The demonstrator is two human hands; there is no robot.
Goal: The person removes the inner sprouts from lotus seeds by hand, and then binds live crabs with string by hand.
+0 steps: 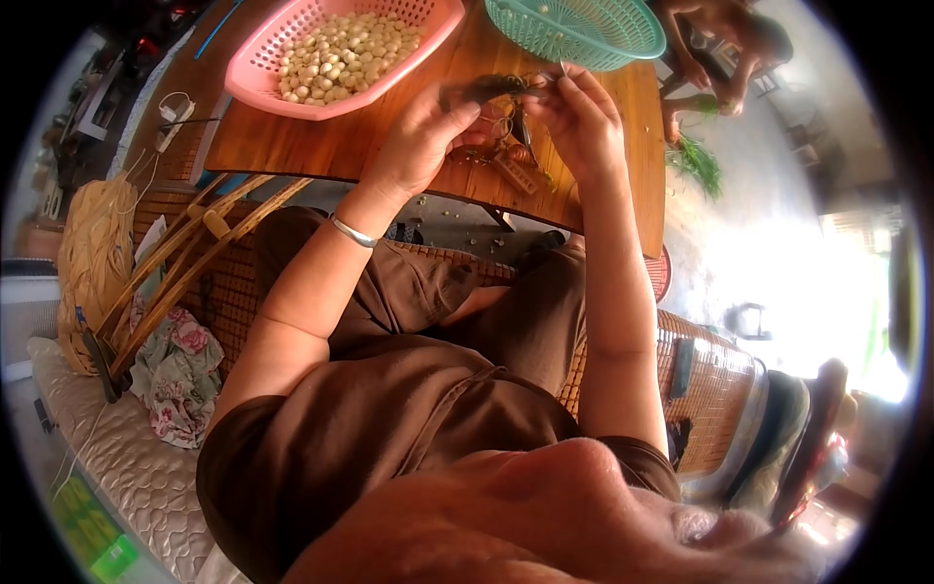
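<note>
My left hand [420, 138], with a silver bangle at the wrist, is closed around a dark, blurred bundle [498, 88] above the wooden table [321, 146]. Thin loops hang near its fingers; what the bundle is I cannot make out. Close beside it, my right hand [586, 119] pinches at the bundle's right end. A thin pale sliver shows at those fingertips, too small to name. Below and between both hands, a small brown block-like piece [514, 173] and some coiled bits are seen against the table.
A pink basket [255, 99] of round pale kernels stands on the table's left, a green basket [593, 56] at its back right. Another person [730, 39] crouches beyond, near green stalks [697, 165]. Wooden crutches [185, 248] and a floral cloth [178, 375] lie left of me.
</note>
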